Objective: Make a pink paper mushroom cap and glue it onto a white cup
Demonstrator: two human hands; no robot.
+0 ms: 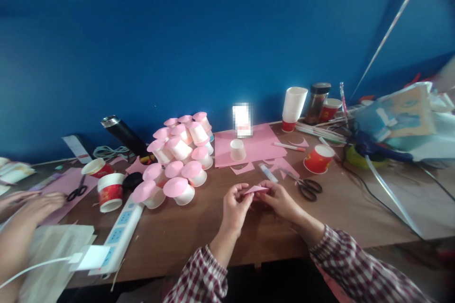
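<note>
The table (199,232) runs brown and long under a blue wall, and everything below is placed from the scissors (306,187) lying on it.

Far to the left of the scissors stands the heap of cups (179,158), upturned white cups with pink caps, stacked in tiers. Behind and left of the scissors lies the pink sheet (261,144), with one small white cup (237,149) upturned on it. Just behind and right of the scissors sits a red cup (319,158). A glue stick (267,173) lies just left of the scissors' tips.

The right hand (280,200) is the nearer of the two to the scissors, just left of their handles. The left hand (234,208) is farther left again. Between them, above the table, is the pink piece (256,190): small and flat, its long axis running left to right from one hand to the other. Both hands are closed on it in a pinch, thumb against fingertips, the left at its left end and the right at its right end.

At the far left edge, well apart from the scissors, another person's blurred hand (26,208) rests on the table.
</note>
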